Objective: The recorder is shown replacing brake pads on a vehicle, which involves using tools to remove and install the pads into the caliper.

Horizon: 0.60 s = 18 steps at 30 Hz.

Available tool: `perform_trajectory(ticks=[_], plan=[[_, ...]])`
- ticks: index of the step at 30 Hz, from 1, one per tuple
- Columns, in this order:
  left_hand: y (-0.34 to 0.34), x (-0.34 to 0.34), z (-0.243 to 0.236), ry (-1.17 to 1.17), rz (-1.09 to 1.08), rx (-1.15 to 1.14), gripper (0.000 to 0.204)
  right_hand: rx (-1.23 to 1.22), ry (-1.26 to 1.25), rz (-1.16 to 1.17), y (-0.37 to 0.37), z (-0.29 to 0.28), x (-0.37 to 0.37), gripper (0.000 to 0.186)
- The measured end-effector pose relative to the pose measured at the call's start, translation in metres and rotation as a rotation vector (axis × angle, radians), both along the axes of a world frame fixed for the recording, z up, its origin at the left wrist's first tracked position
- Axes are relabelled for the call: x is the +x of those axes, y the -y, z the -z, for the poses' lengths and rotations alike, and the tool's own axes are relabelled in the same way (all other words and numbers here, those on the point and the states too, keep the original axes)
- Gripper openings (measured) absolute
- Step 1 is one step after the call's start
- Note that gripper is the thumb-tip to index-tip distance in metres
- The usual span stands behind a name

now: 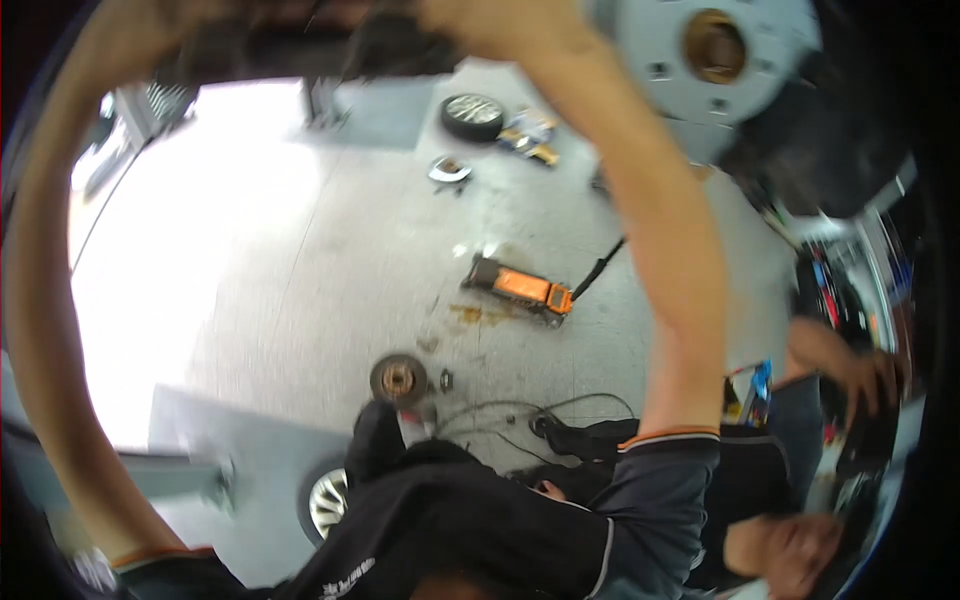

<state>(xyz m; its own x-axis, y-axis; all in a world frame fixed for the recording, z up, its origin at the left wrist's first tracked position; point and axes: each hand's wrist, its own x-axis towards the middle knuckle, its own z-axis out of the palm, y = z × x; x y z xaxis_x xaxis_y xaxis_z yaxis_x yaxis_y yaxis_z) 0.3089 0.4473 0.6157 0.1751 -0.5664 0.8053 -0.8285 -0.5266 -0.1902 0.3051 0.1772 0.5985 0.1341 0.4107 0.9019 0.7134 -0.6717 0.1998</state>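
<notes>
Head view: left hand (150, 27) and right hand (472, 22) meet a blurred, dark, bar-like part (300, 52) overhead, left of a round silver metal disc (717, 92). I can't tell how the fingers close; I'd judge it heavy, stiff, best held near both ends.

The top edge cuts off the left hand (145, 32), right hand (475, 24) and dark part (300, 52) (all three blurred).

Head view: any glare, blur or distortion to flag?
Head view: floor washed out to white at left; head view: right hand and long dark part blurred at the top edge; head view: left arm looks bowed near the black fisheye rim.
</notes>
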Motion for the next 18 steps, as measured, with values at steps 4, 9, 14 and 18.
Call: perform_trajectory(ticks=[4, 9, 14, 18], plan=[[0.012, 0.008, -0.001, -0.002, -0.106, -0.015, 0.106, -0.09, -0.106, 0.213, 0.001, 0.006, -0.005, 0.124], [0.021, 0.017, 0.006, -0.083, 0.008, -0.021, 0.116, -0.055, -0.313, 0.275, 0.015, 0.009, -0.019, 0.128], [0.025, 0.033, -0.012, -0.24, 0.079, 0.033, 0.116, -0.02, -0.502, 0.359, 0.005, -0.004, -0.015, 0.135], [0.021, 0.019, -0.031, -0.342, 0.145, 0.024, 0.117, 0.026, -0.535, 0.359, 0.0, -0.017, -0.033, 0.13]])
